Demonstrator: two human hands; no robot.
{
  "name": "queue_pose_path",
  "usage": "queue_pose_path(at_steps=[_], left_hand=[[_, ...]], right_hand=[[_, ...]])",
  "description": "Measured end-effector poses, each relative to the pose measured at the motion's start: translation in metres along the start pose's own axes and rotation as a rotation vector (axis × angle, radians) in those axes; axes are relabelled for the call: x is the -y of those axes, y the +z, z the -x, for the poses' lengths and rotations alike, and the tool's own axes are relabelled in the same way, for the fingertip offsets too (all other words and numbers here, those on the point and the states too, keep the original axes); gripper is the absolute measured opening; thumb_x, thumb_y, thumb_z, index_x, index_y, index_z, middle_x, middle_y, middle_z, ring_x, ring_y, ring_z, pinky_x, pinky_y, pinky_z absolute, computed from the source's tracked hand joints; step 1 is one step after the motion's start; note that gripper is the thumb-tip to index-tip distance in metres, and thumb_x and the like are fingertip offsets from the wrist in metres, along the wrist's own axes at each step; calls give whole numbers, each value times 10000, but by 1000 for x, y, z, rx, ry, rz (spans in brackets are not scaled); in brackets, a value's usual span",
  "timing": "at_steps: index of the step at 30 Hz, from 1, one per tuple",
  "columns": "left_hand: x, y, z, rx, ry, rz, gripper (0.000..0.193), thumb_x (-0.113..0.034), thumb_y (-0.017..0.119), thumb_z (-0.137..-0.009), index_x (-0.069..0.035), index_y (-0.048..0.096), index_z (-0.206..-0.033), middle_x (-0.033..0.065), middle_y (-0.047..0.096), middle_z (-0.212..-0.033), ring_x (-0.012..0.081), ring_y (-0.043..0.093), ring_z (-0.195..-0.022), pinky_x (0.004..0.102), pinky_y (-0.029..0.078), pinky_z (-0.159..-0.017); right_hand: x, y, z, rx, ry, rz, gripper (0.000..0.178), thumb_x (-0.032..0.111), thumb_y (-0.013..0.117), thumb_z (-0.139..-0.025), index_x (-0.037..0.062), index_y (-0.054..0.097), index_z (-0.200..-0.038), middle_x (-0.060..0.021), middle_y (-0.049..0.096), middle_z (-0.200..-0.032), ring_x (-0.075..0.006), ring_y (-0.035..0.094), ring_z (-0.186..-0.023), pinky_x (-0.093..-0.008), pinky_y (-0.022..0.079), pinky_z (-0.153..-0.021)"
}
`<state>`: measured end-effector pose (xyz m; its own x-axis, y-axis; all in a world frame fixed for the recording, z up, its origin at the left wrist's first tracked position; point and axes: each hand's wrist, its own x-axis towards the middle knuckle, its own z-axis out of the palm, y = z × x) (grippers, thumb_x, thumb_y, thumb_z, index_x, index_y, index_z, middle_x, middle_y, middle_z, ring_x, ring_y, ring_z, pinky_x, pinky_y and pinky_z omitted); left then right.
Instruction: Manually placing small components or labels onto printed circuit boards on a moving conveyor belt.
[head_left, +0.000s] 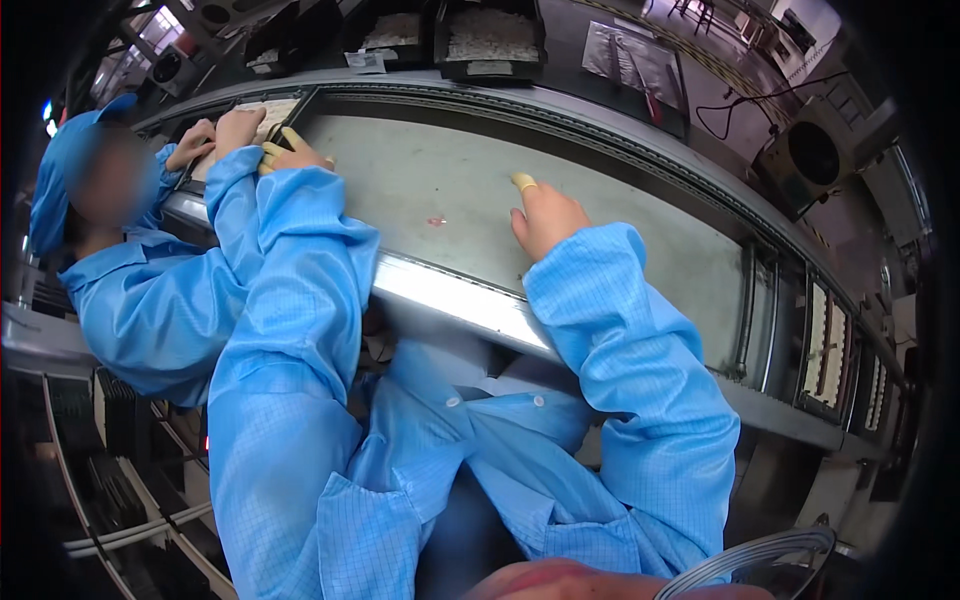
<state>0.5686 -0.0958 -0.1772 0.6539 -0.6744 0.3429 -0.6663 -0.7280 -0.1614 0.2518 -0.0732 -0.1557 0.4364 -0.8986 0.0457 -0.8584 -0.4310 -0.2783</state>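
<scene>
My left hand (295, 154) reaches to the far left, with yellow finger cots on its fingertips. Its fingers are bent in beside the dark edge of a tray holding pale pieces (279, 112); what they grip is too hidden to name. My right hand (550, 217) hovers over or rests on the grey line surface (400, 155), contact unclear. It holds nothing, with its thumb apart from the forefinger, which wears a yellow cot. Between my hands a tiny reddish scrap (437, 221) lies on that surface.
At my left a co-worker in a blue cap (85, 135) has both hands at the tray. Dark bins of pale parts (492, 38) stand beyond the line's far rail. A silvery sheet (625, 60) lies farther right. Another loaded tray (825, 345) sits at the right end.
</scene>
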Motion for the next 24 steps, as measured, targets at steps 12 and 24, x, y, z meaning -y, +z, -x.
queue_pose_path(at_steps=[12, 24], left_hand=[[28, 35, -37, -233, 179, 30, 622, -509, 574, -757, -18, 498, -1132, 207, 558, -1088, 341, 548, -981, 435, 436, -844], [-185, -66, 80, -147, 706, 389, 620, -523, 587, -745, -27, 525, -1113, 213, 563, -1080, 321, 566, -949, 418, 449, -830]], right_hand=[[15, 4, -5, 158, 67, -128, 299, 151, 522, -795, 72, 553, -1081, -183, 596, -987, -352, 579, -887, -419, 472, -777], [-11, 142, -104, 18, 168, -304, 293, 273, 509, -759, 162, 586, -1018, -140, 599, -846, -322, 573, -758, -411, 444, -663]])
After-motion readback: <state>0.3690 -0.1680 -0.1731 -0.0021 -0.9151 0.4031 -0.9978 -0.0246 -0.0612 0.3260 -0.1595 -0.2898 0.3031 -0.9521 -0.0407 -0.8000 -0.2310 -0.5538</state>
